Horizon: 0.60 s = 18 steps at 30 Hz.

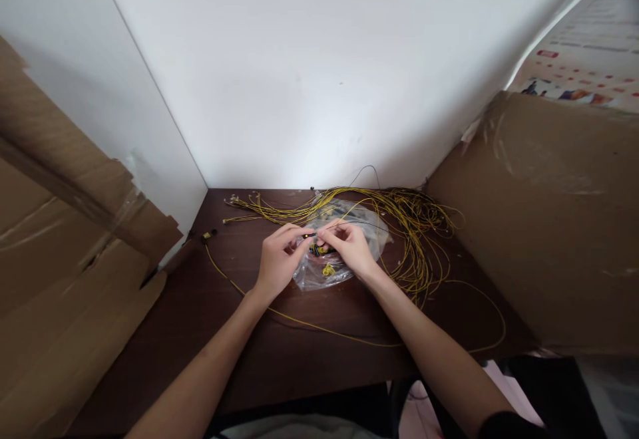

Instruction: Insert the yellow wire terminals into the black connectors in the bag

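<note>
My left hand [280, 256] pinches a small black connector [307, 235] with a yellow spot, thumb and forefinger closed on it. Right beside it, the fingers of my right hand [349, 245] are closed on a thin wire, which runs off toward the bundle. Below both hands lies a clear plastic bag [314, 279] with small yellow and black parts in it. One yellow part [328, 270] shows plainly near the bag's front. To the right and behind, a large tangle of yellow and black wires [409, 239] spreads over the dark brown table [194, 319].
A single yellow wire [324, 330] crosses the table in front, with a yellow-and-black end piece [206, 236] at the left. Cardboard sheets [544, 226] stand at the right, and more cardboard [70, 239] at the left. A white wall [319, 73] rises behind the table.
</note>
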### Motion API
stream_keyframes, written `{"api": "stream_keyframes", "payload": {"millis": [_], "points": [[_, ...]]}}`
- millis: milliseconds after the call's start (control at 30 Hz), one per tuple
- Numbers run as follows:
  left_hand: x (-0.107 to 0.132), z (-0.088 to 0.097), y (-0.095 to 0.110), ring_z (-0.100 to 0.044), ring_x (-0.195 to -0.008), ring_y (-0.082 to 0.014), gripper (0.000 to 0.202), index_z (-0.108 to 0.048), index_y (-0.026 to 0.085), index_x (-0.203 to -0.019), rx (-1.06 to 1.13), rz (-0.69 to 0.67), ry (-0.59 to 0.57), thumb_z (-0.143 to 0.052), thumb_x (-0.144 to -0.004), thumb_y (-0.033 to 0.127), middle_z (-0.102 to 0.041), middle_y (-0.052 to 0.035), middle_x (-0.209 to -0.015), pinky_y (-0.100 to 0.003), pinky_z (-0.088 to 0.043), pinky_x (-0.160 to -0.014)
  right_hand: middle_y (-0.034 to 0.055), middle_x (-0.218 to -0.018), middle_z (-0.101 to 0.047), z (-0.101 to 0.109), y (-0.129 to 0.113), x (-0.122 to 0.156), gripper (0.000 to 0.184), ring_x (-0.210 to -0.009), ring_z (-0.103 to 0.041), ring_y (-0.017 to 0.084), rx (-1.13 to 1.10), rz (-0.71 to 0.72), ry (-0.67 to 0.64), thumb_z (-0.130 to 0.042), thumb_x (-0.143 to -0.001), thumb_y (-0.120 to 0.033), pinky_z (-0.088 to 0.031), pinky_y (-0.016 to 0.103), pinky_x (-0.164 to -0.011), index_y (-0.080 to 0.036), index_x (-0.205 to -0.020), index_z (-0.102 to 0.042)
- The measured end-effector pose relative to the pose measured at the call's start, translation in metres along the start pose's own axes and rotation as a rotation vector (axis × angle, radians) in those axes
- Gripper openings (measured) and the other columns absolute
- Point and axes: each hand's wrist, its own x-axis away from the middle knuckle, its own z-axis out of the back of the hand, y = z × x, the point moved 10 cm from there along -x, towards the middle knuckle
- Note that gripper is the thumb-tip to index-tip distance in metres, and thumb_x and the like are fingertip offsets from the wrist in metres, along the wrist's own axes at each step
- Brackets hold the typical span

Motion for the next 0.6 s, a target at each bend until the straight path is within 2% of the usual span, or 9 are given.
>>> {"api": "stream_keyframes", "payload": {"millis": [133, 267, 367, 467, 533, 600], "points": [[0.000, 0.006, -0.005, -0.048, -0.061, -0.0091, 0.017, -0.068, 0.018, -0.089, 0.010, 0.045, 0.037, -0.059, -0.077, 0.025, -0.060, -0.0036, -0.078, -0.019, -0.040, -0.052, 0.0016, -0.061, -0.061, 0.000, 0.000, 0.001, 0.027, -0.053, -0.054, 0.012, -0.008, -0.012, -0.013, -0.066, -0.069, -0.042, -0.045, 0.024, -0.055, -0.015, -0.070, -0.061], [0.001, 0.025, -0.022, -0.055, -0.063, -0.0108, 0.020, -0.067, 0.017, -0.089, 0.086, 0.189, 0.208, -0.064, -0.073, 0.028, -0.064, -0.0030, -0.075, -0.021, -0.044, -0.056, 0.0011, -0.059, -0.060, -0.002, -0.007, 0.005, 0.032, -0.046, -0.047, 0.009, 0.121, 0.046, -0.014, -0.058, -0.076, -0.045, -0.038, 0.022, -0.047, -0.016, -0.062, -0.058], [0.002, 0.033, -0.036, -0.061, -0.067, -0.0141, 0.022, -0.066, 0.015, -0.086, 0.185, 0.278, 0.296, -0.064, -0.072, 0.032, -0.067, -0.0045, -0.074, -0.023, -0.046, -0.057, 0.0012, -0.057, -0.059, -0.014, -0.020, 0.015, 0.035, -0.048, -0.049, 0.011, 0.231, 0.139, -0.052, -0.051, -0.082, -0.043, -0.038, 0.023, -0.049, -0.017, -0.059, -0.057], [0.003, 0.036, -0.044, -0.063, -0.068, -0.0155, 0.022, -0.066, 0.014, -0.084, 0.225, 0.329, 0.325, -0.064, -0.072, 0.032, -0.068, -0.0053, -0.074, -0.022, -0.045, -0.054, 0.0011, -0.057, -0.058, -0.033, -0.055, 0.033, 0.029, -0.053, -0.051, 0.013, 0.345, 0.305, -0.074, -0.047, -0.086, -0.034, -0.041, 0.027, -0.056, -0.018, -0.064, -0.059], [0.003, 0.037, -0.043, -0.061, -0.066, -0.0142, 0.022, -0.067, 0.014, -0.083, 0.195, 0.324, 0.318, -0.065, -0.071, 0.031, -0.068, -0.0050, -0.076, -0.022, -0.044, -0.054, 0.0018, -0.063, -0.060, -0.045, -0.093, 0.053, 0.021, -0.059, -0.054, 0.015, 0.386, 0.447, -0.066, -0.047, -0.086, -0.027, -0.043, 0.029, -0.059, -0.021, -0.073, -0.061], [0.002, 0.035, -0.039, -0.057, -0.061, -0.0119, 0.022, -0.068, 0.013, -0.084, 0.140, 0.307, 0.289, -0.064, -0.071, 0.031, -0.067, -0.0039, -0.074, -0.022, -0.043, -0.053, 0.0035, -0.077, -0.064, -0.058, -0.134, 0.078, 0.017, -0.069, -0.058, 0.017, 0.410, 0.560, -0.078, -0.047, -0.084, -0.022, -0.045, 0.032, -0.065, -0.026, -0.088, -0.064]]}}
